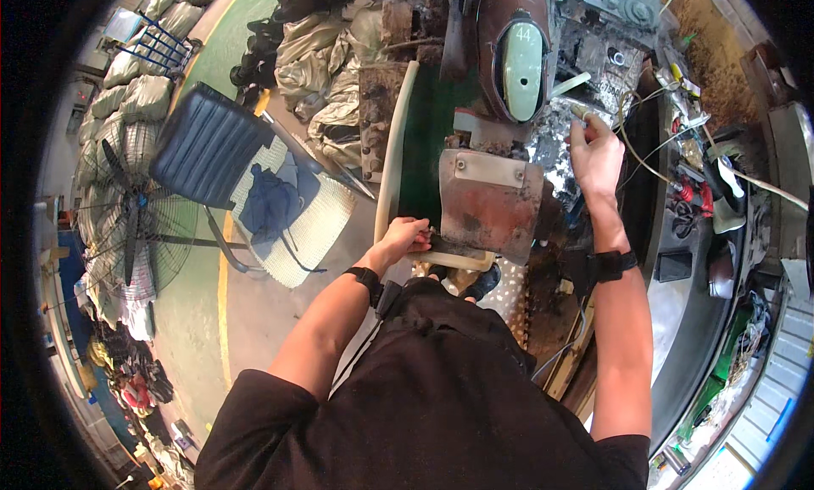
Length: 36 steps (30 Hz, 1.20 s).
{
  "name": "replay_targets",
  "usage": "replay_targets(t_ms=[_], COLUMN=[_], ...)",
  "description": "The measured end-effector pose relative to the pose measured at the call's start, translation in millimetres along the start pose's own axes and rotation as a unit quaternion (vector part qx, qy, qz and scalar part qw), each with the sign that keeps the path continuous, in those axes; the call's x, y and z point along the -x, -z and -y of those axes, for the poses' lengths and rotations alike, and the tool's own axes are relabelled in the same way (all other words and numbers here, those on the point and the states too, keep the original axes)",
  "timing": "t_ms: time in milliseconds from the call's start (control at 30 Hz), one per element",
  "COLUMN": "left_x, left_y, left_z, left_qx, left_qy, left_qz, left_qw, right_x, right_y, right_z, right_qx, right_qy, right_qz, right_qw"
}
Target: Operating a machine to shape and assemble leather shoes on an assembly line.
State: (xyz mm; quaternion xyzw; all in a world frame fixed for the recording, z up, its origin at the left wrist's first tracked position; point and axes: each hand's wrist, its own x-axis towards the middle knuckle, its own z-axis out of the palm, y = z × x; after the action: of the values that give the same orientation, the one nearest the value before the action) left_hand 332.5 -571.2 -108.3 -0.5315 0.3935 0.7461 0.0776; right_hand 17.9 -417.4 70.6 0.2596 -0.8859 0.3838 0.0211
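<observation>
"Closest of all is what?"

"Black shirt (pixel 415 388), filling the space behind both hands. Next in size is a dark-backed chair (pixel 212 142), well to the left of the left hand (pixel 405 238), with a blue cloth (pixel 271 203) on its seat. Farther left again stands a fan (pixel 131 202) with a round wire guard."

"And ahead?"

"A long cream rim (pixel 393 151) runs forward from the left hand. Beyond the right hand (pixel 597 155), a little to its left, is the brown shoe (pixel 492 41), a pale green form (pixel 523 70) showing in its opening. Between the two hands sits a worn reddish-brown plate (pixel 489 208)."

"How are the hands themselves?"

"Left: fingers curled in, tips close to the thumb, right by the rim's near end. I can't tell whether something small is pinched there. Right: fingers bent and reaching forward over a smudged silvery surface (pixel 549 155). I can't tell whether it grips anything."

"Smallest thing?"

"One pale strip (pixel 570 85), just beyond the right hand's fingertips."
</observation>
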Motion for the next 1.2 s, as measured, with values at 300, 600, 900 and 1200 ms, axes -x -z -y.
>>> replay_targets(t_ms=[300,600,900,1200], left_x=[-18.0,42.9,123.5,178.0], left_y=[16.2,1.1,-61.1,-122.7], left_z=[16.6,-86.5,-245.4,-257.0], left_qx=[0.016,0.120,0.163,0.037], left_qy=[-0.031,-0.201,-0.392,-0.455], left_qz=[0.031,0.079,0.125,0.276], left_qw=[0.999,0.969,0.897,0.845], right_x=[1.8,8.6,5.1,162.5], right_y=[0.6,-17.3,-16.4,104.3], right_z=[3.6,135.9,145.7,114.5], right_qx=[-0.019,-0.149,-0.129,-0.212], right_qy=[-0.017,0.118,0.052,0.072], right_qz=[0.001,0.008,-0.061,0.033], right_qw=[1.000,0.982,0.988,0.974])
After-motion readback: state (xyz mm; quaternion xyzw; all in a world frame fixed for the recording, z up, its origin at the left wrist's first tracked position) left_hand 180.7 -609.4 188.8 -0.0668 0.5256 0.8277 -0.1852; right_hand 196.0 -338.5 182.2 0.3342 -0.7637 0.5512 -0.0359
